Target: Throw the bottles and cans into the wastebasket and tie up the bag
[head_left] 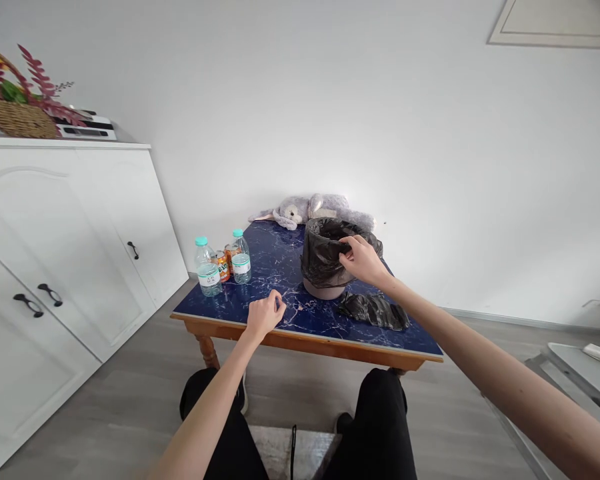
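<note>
A small bin (325,292) stands on the table, lined with a black garbage bag (325,257) that is folded over its rim and hangs loosely around the outside. My right hand (363,259) is at the right side of the rim, its fingers pinched on the bag. Over the table's front edge, left of the bin, my left hand (266,313) has its thumb and fingertips curled together, with nothing visible between them. A crumpled bundle of black bags (375,311) lies in front of the bin, below my right forearm.
Two water bottles (209,275) and orange cans (223,265) stand on the left of the blue marbled table (275,253). A grey plush toy (300,210) lies along the wall behind the bin. White cabinets (70,220) are at left; a grey-topped piece of furniture (580,373) is at right.
</note>
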The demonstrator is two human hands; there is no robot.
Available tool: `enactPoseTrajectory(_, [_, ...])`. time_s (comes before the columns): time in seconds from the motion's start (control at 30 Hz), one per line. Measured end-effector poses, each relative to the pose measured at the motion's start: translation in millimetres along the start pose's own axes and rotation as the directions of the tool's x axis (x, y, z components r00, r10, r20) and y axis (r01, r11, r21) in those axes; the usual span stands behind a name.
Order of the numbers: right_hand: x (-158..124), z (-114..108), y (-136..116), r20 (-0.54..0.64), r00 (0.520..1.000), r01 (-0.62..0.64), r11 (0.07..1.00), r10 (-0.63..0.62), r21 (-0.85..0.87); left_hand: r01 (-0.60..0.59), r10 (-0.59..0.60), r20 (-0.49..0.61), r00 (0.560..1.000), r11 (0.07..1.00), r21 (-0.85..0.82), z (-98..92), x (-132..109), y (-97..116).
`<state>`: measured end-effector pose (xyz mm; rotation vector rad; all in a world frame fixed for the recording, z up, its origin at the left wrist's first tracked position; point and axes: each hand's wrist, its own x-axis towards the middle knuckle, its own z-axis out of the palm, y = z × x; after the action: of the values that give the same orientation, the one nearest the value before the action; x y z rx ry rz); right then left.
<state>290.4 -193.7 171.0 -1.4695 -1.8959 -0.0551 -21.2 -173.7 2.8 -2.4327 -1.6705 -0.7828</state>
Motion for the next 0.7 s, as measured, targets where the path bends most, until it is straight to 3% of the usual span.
enactPoseTrajectory(0.5, [-12.4,2.3,-8.4,-0.084,0.996,0.039,0.997,-0.034,0.063,0.02,-0.02,0.024,1.0,1.0,-0.003,-2.2,0.3,2.4])
enactPoseTrajectory(0.7, [-62.4,8.6,-22.2,-0.221,0.975,0.059,0.987,-0.025,0.148,0.032,-0.031,0.046,0.998,0.999,-0.013,-3.0,1.0,2.3])
